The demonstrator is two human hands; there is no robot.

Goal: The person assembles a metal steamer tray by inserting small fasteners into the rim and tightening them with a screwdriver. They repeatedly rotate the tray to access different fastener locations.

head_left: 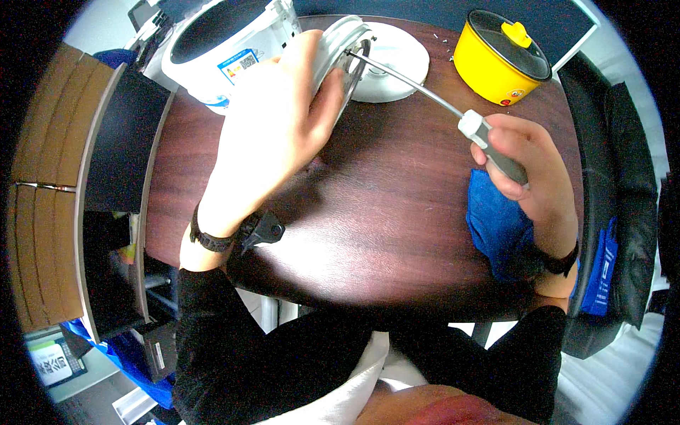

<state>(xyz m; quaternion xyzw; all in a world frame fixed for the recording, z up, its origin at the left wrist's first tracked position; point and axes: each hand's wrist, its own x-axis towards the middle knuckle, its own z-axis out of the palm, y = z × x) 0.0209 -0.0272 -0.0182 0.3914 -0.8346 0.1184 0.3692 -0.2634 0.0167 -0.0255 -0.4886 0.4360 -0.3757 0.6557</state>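
Note:
My left hand [273, 117] grips a white round appliance part [338, 41] by its rim and holds it tilted up off the table. My right hand [535, 159] is wrapped round the grey and white handle of a screwdriver [426, 92]. The screwdriver's long metal shaft slants up to the left, and its tip meets the inner side of the part near the edge. Whether a screw sits under the tip is too small to tell. Just behind the part lies a white round disc [407, 60], flat on the table and partly covered.
A white appliance body [205, 78] with a dark inside stands at the back left. At the back right is a yellow pot [489, 67] with a glass lid. A blue cloth [492, 219] lies by my right wrist on the brown table [382, 212]. Small white bits lie near the pot.

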